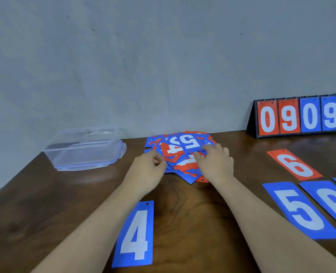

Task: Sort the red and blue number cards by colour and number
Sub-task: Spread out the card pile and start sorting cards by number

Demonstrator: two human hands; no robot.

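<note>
Clear plastic box [84,149] left of centre on table [45,213]. Blue 4 card [135,233] bottom centre, flat. Left hand [149,170] at left edge of card pile [181,152], fingers curled; cannot tell if grip holds card. Pile at centre, red and blue mixed. Right hand [216,162] rests on pile, grip loose. Right side: red 6 card [294,165], scoreboard [299,117] above, blue 5 card [301,209], blue 6 card [332,203]

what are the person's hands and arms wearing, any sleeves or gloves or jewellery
Nothing that shows. The left hand and the right hand are ungloved, and both limbs are bare from the fingers down to the frame's bottom edge, with no sleeve or cuff in view. No ring, watch, bracelet, bandage or marking can be seen on either.
</note>
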